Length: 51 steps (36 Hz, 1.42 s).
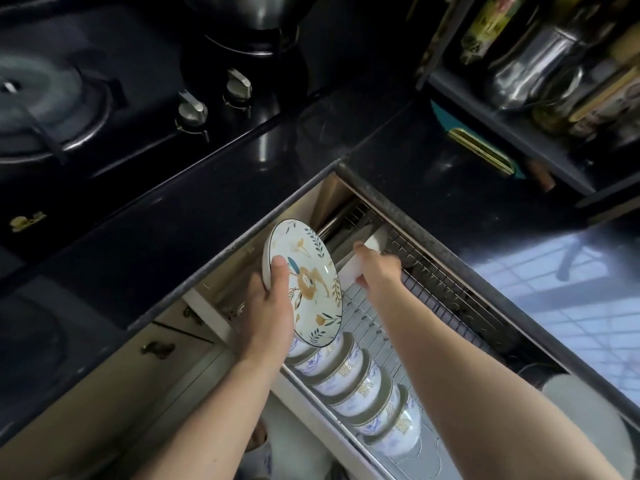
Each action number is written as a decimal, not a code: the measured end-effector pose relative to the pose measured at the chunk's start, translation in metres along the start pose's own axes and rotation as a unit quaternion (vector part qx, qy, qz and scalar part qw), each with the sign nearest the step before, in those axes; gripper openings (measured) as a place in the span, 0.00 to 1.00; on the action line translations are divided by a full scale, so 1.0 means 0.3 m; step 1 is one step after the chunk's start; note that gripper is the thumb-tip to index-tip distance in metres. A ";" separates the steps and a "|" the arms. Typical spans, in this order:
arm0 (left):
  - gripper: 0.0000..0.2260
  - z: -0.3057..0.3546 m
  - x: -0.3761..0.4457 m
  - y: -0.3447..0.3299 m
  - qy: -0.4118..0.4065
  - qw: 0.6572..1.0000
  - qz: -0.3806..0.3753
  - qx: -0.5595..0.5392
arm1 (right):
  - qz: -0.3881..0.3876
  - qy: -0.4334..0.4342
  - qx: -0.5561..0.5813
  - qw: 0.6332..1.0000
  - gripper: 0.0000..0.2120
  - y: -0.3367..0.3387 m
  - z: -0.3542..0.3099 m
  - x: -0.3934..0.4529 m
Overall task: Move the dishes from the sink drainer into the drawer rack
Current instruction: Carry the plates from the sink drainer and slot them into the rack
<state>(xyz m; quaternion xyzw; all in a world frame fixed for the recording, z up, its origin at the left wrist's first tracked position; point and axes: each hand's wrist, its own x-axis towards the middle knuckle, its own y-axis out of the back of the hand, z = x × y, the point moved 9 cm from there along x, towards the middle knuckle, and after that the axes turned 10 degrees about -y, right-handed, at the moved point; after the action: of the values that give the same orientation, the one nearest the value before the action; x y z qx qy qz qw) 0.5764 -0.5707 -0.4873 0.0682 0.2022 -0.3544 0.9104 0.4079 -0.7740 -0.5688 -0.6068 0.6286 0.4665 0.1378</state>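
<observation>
Head view: the drawer rack (381, 327) stands pulled out under the black counter (214, 188), with a row of bowls (360, 382) on edge along its near side. Over the far end of that row the left hand (268, 317) holds a flowered plate (304, 282), thumb curled over the rim, the plate tilted nearly on edge with its face toward the rack's open wires. The right hand (375, 268) reaches deeper into the rack and pinches a white dish (349, 270), blurred. The plate's free slot seems to lie just right of the bowls, so the left hand is nearer and need only lower it edge-first
</observation>
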 end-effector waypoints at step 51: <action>0.05 -0.151 0.514 -0.405 -0.157 0.882 -0.207 0.392 | -0.077 -0.066 0.194 0.976 0.20 0.560 0.386 -0.172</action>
<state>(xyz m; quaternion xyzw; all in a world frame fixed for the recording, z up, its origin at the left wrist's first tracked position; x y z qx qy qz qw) 0.5829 -0.7438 -0.5903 0.3201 -0.0891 -0.5911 0.7350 0.2243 -0.6828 -0.5213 -0.5830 0.6479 0.3624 0.3301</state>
